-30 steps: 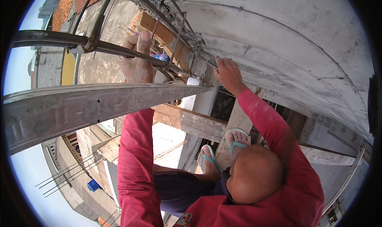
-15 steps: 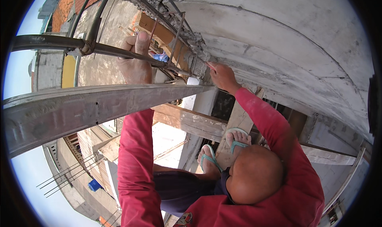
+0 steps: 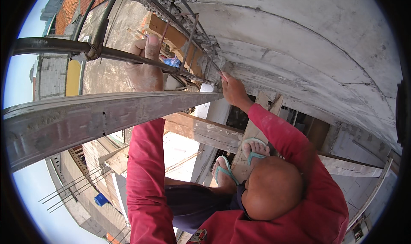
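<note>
My left hand (image 3: 145, 72) is closed, its thumb up and its fingers curled, behind the long dark steel bar (image 3: 115, 53) that crosses in front of it. What it grips, if anything, is hidden. Beside the bar's far end, close to the wall, my right hand (image 3: 233, 90) is closed round a thin reddish stick-like thing (image 3: 224, 76) whose kind I cannot tell. Short upright rods (image 3: 190, 40) join the long bar to another bar along the wall, like a reinforcement cage. Under my left hand, a grey metal beam (image 3: 102, 115) runs across above my left forearm.
A rough grey concrete wall (image 3: 291, 34) rises on the right. My sandalled feet stand on wooden planks (image 3: 265, 124) with dark gaps beside them. A wooden beam (image 3: 203, 130) crosses ahead of my feet. Rooftops (image 3: 70, 10) and a blue container (image 3: 101, 199) lie far below on the left.
My right hand has moved a little left and down, turning slightly, with the reddish thing still in it. My left hand has hardly moved.
</note>
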`<state>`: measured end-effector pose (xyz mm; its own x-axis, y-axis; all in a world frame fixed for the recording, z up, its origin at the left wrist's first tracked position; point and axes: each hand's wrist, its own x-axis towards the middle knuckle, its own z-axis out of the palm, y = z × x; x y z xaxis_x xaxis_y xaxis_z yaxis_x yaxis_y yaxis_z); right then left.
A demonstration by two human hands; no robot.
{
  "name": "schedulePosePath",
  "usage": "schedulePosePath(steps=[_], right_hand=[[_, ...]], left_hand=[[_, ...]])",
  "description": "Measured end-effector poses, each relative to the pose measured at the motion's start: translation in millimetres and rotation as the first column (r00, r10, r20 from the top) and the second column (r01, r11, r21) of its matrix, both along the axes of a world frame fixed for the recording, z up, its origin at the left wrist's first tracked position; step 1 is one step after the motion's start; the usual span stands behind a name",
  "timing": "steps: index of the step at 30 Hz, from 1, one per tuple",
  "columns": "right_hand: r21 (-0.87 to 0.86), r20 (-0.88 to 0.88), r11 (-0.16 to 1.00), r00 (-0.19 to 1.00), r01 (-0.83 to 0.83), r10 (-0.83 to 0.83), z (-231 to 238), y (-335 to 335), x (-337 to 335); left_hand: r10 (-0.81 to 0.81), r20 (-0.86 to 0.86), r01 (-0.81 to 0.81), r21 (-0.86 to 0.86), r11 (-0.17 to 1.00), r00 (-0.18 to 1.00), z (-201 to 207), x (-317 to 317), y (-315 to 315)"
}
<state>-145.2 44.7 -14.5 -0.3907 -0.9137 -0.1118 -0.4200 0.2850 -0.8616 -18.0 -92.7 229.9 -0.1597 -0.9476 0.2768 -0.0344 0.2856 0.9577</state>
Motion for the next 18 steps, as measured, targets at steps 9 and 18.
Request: schedulePosePath(steps=[9, 18], right_hand=[[0.035, -0.228, 0.994, 0.967, -0.103, 0.108, 4, -11, -24], [-0.159, -0.363, 0.981, 0.93, -0.114, 0.049, -12, -9, -28]], left_hand=[[0.0, -0.019, 0.0, 0.031, 1.0, 1.0, -1, 1, 0], [0.014, -0.027, -0.014, 0.022, 1.0, 1.0, -5, 2, -2]])
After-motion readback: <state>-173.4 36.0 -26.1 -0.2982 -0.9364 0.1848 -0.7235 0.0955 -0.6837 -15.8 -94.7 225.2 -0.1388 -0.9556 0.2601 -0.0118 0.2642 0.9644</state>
